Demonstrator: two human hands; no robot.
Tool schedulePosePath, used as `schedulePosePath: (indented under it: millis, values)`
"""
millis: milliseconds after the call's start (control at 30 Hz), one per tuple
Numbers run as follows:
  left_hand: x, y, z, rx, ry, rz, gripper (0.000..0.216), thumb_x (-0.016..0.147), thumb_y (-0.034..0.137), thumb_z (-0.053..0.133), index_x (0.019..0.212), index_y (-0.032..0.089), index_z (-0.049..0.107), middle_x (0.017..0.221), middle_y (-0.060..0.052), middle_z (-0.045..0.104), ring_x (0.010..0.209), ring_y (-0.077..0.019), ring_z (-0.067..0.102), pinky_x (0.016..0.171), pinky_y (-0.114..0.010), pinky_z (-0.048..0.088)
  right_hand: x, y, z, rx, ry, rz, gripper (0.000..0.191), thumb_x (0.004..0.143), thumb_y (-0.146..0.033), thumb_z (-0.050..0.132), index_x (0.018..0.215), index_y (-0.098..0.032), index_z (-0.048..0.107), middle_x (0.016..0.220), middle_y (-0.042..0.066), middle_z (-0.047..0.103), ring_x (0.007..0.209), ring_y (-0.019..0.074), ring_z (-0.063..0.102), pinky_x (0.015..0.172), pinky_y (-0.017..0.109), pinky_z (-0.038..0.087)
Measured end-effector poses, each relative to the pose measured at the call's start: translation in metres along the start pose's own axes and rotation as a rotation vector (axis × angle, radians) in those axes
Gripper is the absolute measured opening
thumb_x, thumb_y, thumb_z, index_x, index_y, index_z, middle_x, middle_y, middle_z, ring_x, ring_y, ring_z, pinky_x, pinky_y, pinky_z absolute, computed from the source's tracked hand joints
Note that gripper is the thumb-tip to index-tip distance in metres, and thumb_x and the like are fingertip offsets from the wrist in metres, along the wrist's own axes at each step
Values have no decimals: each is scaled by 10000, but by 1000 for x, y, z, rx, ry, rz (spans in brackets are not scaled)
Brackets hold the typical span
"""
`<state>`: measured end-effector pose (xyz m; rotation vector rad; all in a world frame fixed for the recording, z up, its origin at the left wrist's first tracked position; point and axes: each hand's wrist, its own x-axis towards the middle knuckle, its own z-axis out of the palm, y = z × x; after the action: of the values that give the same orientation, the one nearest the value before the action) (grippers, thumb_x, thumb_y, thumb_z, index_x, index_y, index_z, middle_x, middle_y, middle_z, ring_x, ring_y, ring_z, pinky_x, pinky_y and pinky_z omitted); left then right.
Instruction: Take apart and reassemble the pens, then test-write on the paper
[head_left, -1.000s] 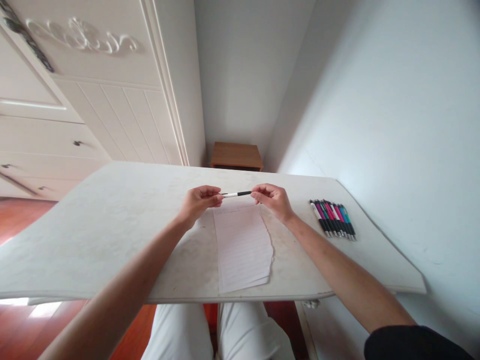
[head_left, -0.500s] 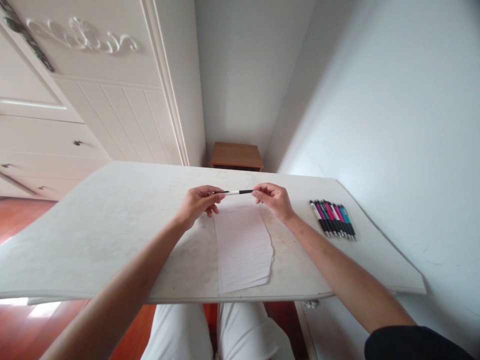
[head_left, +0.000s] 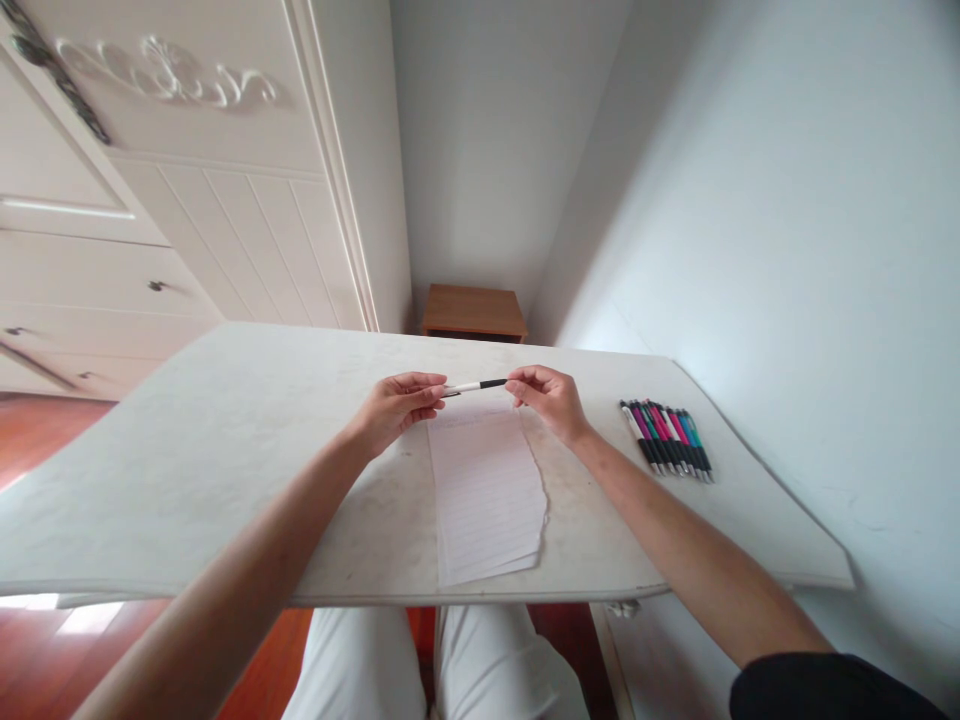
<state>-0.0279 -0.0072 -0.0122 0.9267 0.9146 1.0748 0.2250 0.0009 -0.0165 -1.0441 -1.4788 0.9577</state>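
A white pen (head_left: 466,387) with a black grip lies level between my two hands, above the top end of a lined sheet of paper (head_left: 484,490). My left hand (head_left: 409,400) pinches its clip end between thumb and fingers. At the black end, the fingertips of my right hand (head_left: 546,398) are closed on it, hiding the tip. The paper has a torn right edge and faint writing along its top.
Several coloured pens (head_left: 666,440) lie side by side at the right of the white table (head_left: 225,470). A white cabinet (head_left: 247,230) stands behind at the left, a small brown wooden stand (head_left: 474,308) beyond the far edge, and a wall (head_left: 787,250) at the right.
The pen has turned about its length, so its dark clip now shows on the lower side instead of on top. My left fingers have shifted slightly around its end.
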Motion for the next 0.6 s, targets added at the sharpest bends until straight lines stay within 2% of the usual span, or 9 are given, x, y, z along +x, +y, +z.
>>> schedulePosePath:
  millis: [100,267,467,600]
  values:
    - [2,-2,-2,-29,0,25,414,529,241,926,887,136,749,820,-48,731,708,-116,655,693,-224,536,-1,-2,1,2,-5,1,340,676,-470,792,798,-164,708,683,12,672,539,114,589,554,256,499]
    - [2,-1,1,-41,9,44,285,519,174,913,713,88,723,867,-86,739,745,-110,656,745,-202,531,-4,-6,4,-14,-31,-15,350,678,-490,787,780,-165,706,665,14,668,547,122,589,554,262,503]
    - [0,3,4,-140,25,40,193,682,161,819,750,99,649,881,-111,739,795,-173,715,741,-231,580,-5,-6,5,-22,-36,-28,341,696,-486,777,789,-165,707,668,16,670,549,122,589,557,263,506]
    - [-1,3,5,-158,41,27,120,785,90,717,889,70,660,910,-130,739,821,-175,727,772,-223,593,-6,-5,5,-27,-33,-34,341,701,-488,773,798,-168,705,674,19,672,555,125,591,558,266,509]
